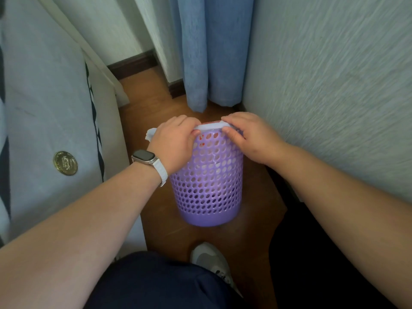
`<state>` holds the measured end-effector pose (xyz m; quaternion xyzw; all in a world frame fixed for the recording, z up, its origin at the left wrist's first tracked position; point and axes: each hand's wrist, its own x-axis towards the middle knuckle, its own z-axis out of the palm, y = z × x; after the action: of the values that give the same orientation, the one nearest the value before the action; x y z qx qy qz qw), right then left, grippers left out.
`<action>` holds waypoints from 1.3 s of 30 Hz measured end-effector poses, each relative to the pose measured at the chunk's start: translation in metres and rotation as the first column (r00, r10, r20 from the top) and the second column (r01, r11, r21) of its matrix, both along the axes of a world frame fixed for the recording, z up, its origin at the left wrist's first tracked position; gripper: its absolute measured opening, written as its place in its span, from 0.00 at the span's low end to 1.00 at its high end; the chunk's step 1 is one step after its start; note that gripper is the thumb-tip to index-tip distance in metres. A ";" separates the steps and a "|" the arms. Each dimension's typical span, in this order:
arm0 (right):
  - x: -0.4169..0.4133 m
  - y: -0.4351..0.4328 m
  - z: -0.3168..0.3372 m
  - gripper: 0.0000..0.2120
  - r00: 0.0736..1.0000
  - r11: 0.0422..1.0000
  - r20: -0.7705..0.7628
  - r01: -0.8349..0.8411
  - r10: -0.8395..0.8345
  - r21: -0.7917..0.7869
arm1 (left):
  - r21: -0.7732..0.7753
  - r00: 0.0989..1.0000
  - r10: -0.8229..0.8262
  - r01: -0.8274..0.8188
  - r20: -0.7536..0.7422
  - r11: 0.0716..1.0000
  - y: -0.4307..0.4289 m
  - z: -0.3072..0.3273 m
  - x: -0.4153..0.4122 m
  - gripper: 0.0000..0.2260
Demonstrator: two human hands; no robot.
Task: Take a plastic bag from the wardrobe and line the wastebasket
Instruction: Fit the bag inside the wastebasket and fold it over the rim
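Observation:
A purple perforated wastebasket [209,186] stands on the wooden floor, tilted slightly toward me. A white plastic bag [210,126] lies folded over its near rim, and a loose corner of the bag sticks out at the left. Through the holes the bag shows inside the basket. My left hand [172,141], with a white watch on the wrist, grips the bag edge at the rim's left side. My right hand [247,136] pinches the bag edge on the right side of the rim. The basket's opening is mostly hidden behind my hands.
A bed with a pale cover [49,121] runs along the left. A textured wall [334,85] stands close on the right. Blue curtains [209,52] hang behind the basket. My knee and a grey shoe [211,262] are on the floor in front.

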<state>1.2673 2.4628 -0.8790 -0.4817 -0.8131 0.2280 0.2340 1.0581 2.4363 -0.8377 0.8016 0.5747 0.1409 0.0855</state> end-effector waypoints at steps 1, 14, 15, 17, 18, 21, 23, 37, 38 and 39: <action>0.000 0.000 0.000 0.22 1.000 1.000 -0.003 0.005 -0.005 0.007 | 0.019 1.000 -0.004 0.004 -0.007 1.000 0.000 0.000 -0.001 0.09; -0.018 -0.014 0.002 0.13 0.997 0.984 0.070 0.024 -0.037 0.175 | 0.070 0.998 -0.069 0.069 -0.009 0.995 -0.001 0.002 0.001 0.14; -0.021 -0.016 0.002 0.15 0.997 0.985 0.071 0.009 -0.022 0.174 | 0.064 0.997 -0.080 0.081 -0.015 0.995 0.000 0.003 0.002 0.14; -0.025 -0.018 0.003 0.17 0.997 0.985 0.074 -0.012 -0.001 0.172 | 0.065 0.995 -0.091 0.094 -0.045 0.993 0.000 0.002 0.001 0.12; -0.026 -0.019 0.003 0.16 0.997 0.984 0.081 -0.017 0.003 0.179 | 0.068 0.994 -0.091 0.095 -0.064 0.993 0.000 0.001 0.000 0.10; -0.027 -0.022 0.004 0.10 0.995 0.981 0.103 -0.012 -0.008 0.192 | 0.035 0.995 -0.074 0.077 -0.069 0.996 -0.001 -0.002 -0.001 0.07; -0.029 -0.024 0.006 0.08 0.994 0.980 0.104 0.000 -0.021 0.198 | 0.015 0.996 -0.069 0.070 -0.052 0.997 -0.003 -0.004 0.000 0.06; -0.009 -0.007 0.001 0.16 0.987 0.961 -0.074 0.155 -0.141 0.230 | -0.050 0.992 0.033 -0.027 0.121 0.998 -0.001 -0.009 -0.012 0.09; -0.011 -0.008 0.000 0.15 0.985 0.954 -0.086 0.167 -0.150 0.248 | -0.048 0.996 0.028 -0.024 0.089 0.999 -0.002 -0.008 -0.012 0.10; -0.013 -0.009 0.000 0.14 0.983 0.950 -0.102 0.173 -0.151 0.261 | -0.047 0.998 0.011 -0.008 0.058 0.999 -0.002 -0.006 -0.011 0.12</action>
<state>1.2541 2.4537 -0.8790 -0.5012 -0.7840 0.1150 0.3477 1.0472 2.4342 -0.8439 0.7922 0.5790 0.1509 0.1202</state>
